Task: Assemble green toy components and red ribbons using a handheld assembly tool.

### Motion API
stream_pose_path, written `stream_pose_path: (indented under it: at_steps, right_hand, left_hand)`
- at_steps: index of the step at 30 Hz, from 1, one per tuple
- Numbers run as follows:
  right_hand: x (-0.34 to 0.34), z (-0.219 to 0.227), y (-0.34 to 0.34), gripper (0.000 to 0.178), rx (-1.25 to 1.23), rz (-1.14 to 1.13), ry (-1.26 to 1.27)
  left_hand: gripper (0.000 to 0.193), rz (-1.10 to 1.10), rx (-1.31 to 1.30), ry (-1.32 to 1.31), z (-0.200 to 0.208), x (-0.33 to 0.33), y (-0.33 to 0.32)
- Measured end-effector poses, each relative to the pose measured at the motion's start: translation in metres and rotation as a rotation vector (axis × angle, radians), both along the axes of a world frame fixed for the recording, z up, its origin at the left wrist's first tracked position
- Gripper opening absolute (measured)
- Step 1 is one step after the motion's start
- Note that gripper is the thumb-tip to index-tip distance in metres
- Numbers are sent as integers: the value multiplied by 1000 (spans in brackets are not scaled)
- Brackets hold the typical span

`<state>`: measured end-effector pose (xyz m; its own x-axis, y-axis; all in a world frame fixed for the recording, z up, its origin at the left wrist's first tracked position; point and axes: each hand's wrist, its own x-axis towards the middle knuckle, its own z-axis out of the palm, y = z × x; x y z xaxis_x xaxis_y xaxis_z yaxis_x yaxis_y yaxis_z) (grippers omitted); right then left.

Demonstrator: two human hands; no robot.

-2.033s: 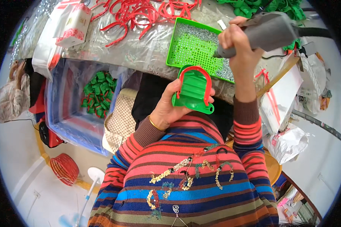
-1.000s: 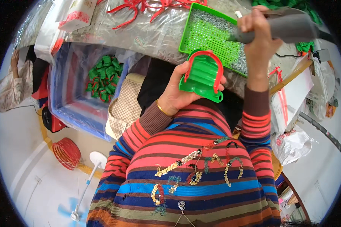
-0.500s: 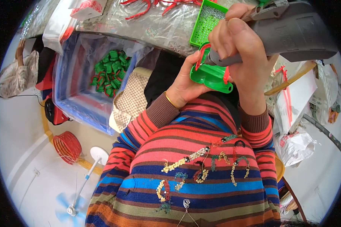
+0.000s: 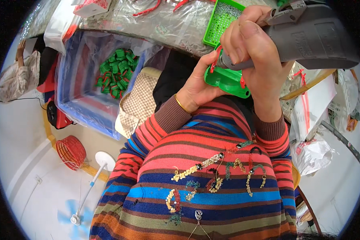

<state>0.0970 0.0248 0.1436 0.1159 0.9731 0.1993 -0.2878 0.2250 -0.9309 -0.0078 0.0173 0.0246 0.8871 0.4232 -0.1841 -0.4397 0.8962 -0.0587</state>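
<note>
My left hand (image 4: 195,88) is closed on a small bright green plastic case (image 4: 229,83) with red parts at its edge, which lies open-side up in front of my body. In my right hand (image 4: 262,50) is a dark grey power screwdriver (image 4: 314,42), its body sticking out to the right. The tool's nose points down and left into the case; its tip is hidden by the case and my fingers. Just beyond the hands, on the table, stands a green perforated tray (image 4: 213,35) with many small silvery screws in its far part.
Left of me a blue plastic crate (image 4: 90,116), lined with clear film, holds several green-and-red pieces (image 4: 118,72). A film-covered table (image 4: 148,22) carries red strips (image 4: 148,11). A checked cloth (image 4: 142,92) lies by the crate. A red basket (image 4: 71,153) and a fan (image 4: 75,219) are lower left.
The case and both hands have shifted very slightly right and down in the picture, and the view has moved a little. Both grips stay the same.
</note>
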Motion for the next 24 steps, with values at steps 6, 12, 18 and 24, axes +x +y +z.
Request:
stream_pose_path:
  at_steps: [6,12,18,24]
  right_hand:
    - [1,-12,-2,15,109,33,-8]
    - [3,-19,-2,12,262,129,1]
    - [22,7,9,22,286,370,-3]
    - [23,44,12,22,329,480,63]
  left_hand:
    - [54,4,5,30,2,-1,-1]
    - [52,27,-2,35,5,-3,0]
    - [50,-20,161,-53,22,-10,7]
    - [36,185,422,302,43,-38,22]
